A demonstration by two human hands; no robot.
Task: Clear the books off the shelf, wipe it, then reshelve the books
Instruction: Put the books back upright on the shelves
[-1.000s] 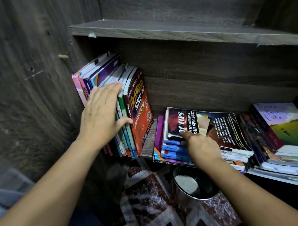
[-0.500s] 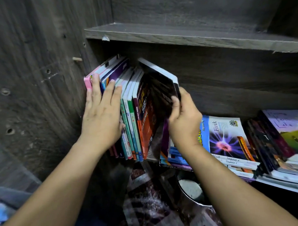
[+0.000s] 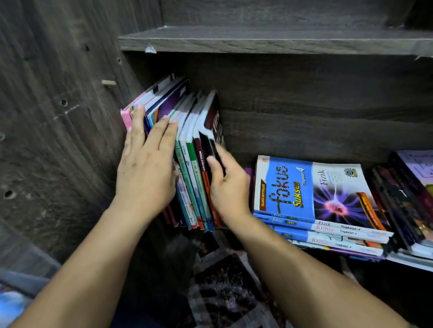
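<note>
A row of upright books (image 3: 191,148) leans against the left wall of the dark wooden shelf (image 3: 309,132). My left hand (image 3: 146,166) lies flat, fingers spread, against their spines. My right hand (image 3: 228,186) holds the dark-covered book (image 3: 211,129) at the right end of the row, thumb on its spine, pressing it in beside the others. To the right, a flat stack of books topped by a blue "Fokus Sukses" Fizik book (image 3: 312,189) lies on the shelf.
Another flat pile of books (image 3: 415,200) sits at the far right. An upper shelf board (image 3: 276,40) overhangs the row. Below the shelf lies a patterned floor mat (image 3: 230,294). The cabinet's side wall (image 3: 53,109) stands at the left.
My right hand lifted the dark book off the flat stack, stood it upright and pushed it into the right end of the row, uncovering the blue Fizik book. My left hand stayed on the spines.
</note>
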